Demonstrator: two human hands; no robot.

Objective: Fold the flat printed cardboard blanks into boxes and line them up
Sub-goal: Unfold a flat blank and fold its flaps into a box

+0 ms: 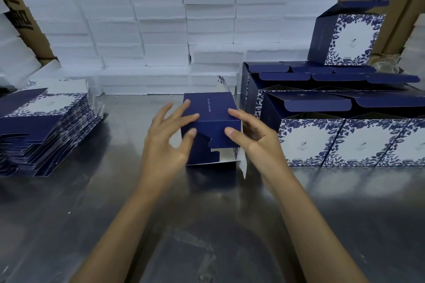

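Resting between hands: box (210,122); left hand (169,135) and right hand (253,138) fingers spread, fingertips pressing flaps.

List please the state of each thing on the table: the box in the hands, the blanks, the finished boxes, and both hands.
box in hands: partly folded, flaps still loose
stack of blanks: flat, unfolded
finished boxes: upright in rows, top flaps open
left hand: fingers spread, touching box
right hand: fingers touching box
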